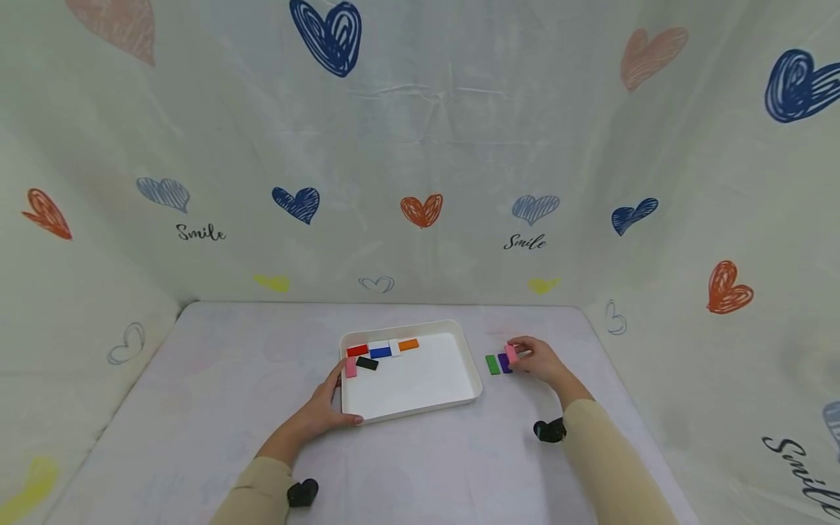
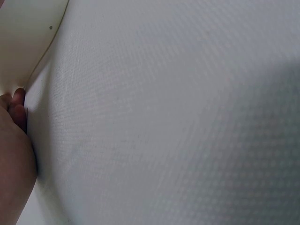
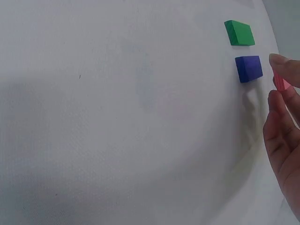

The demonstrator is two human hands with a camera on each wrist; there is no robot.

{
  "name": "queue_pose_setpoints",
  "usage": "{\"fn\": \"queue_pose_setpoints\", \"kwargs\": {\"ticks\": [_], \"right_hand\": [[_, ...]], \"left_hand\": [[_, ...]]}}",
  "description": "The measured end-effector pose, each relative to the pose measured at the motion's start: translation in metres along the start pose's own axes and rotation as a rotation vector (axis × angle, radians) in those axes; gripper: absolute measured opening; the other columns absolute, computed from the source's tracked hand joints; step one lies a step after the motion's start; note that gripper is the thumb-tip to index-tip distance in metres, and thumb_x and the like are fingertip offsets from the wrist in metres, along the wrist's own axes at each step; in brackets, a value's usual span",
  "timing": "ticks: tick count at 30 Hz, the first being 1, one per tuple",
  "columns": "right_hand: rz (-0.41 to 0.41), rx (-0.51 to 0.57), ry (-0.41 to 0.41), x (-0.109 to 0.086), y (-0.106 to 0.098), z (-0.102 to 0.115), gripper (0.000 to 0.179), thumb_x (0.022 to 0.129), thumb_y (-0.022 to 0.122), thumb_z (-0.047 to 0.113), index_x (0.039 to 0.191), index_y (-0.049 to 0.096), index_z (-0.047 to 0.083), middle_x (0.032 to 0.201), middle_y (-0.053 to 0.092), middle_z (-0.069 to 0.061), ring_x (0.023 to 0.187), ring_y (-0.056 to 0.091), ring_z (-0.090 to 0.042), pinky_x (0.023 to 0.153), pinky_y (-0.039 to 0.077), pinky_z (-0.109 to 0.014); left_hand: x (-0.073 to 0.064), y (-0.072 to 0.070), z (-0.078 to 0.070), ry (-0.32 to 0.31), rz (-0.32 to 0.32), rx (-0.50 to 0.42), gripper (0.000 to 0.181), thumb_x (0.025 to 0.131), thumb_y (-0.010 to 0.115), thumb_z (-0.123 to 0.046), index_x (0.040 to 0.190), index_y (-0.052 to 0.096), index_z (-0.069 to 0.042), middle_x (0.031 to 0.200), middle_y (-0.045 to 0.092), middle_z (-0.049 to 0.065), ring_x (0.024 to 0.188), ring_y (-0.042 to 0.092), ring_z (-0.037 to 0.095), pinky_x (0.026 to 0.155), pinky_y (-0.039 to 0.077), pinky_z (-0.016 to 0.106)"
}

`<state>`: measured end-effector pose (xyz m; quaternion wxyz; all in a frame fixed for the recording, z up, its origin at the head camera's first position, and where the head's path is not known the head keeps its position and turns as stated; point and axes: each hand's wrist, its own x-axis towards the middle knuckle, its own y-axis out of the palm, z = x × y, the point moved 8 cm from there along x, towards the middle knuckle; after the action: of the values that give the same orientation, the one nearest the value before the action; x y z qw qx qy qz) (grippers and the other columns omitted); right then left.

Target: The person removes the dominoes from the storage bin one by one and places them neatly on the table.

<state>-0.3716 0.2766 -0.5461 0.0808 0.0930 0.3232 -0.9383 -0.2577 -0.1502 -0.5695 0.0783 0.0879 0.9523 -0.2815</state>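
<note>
A shallow white tray [image 1: 420,379] lies on the table, and my left hand [image 1: 318,414] holds its near-left corner, thumb along the front wall and fingers at the left wall. Between its thumb and fingers my right hand [image 1: 541,362] pinches a pink rectangular block [image 1: 511,355], raised just above the table to the right of the tray. Close by lie a purple block [image 3: 249,69] and a green block [image 3: 241,33]. Inside the tray are a red block [image 1: 357,351], a blue block [image 1: 380,353], an orange block [image 1: 408,344], a black block [image 1: 367,363], another pink block [image 1: 351,367] and white ones.
The table [image 1: 420,467] is covered in pale cloth. Behind and beside it hangs a light curtain [image 1: 459,160] printed with hearts. Dark wrist devices [image 1: 550,430] hang under both sleeves.
</note>
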Motion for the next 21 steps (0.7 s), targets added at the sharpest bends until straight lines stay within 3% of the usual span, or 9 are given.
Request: {"fn": "queue_pose_setpoints", "kwargs": {"ticks": [12,21], "right_hand": [[0.0,-0.043,0.008,-0.001,-0.006,-0.018,0.05,0.082,0.076,0.001,0.128,0.058,0.002,0.119,0.057,-0.018,0.091,0.054,-0.026,0.074,0.051,-0.031],[-0.013,-0.078,0.022,0.001,-0.004,-0.024,0.049,0.082,0.076,0.002,0.128,0.06,0.004,0.119,0.056,-0.016,0.095,0.053,-0.027,0.08,0.05,-0.037]], "left_hand": [[0.002,0.001,0.002,-0.008,-0.002,0.016,0.123,0.066,0.089,-0.033,0.156,0.009,-0.013,0.147,0.035,0.025,0.137,0.027,0.043,0.106,0.024,0.068],[0.001,0.001,0.002,-0.009,-0.009,0.027,0.123,0.065,0.089,-0.034,0.156,0.01,-0.013,0.146,0.035,0.025,0.136,0.028,0.044,0.105,0.024,0.069]]}}
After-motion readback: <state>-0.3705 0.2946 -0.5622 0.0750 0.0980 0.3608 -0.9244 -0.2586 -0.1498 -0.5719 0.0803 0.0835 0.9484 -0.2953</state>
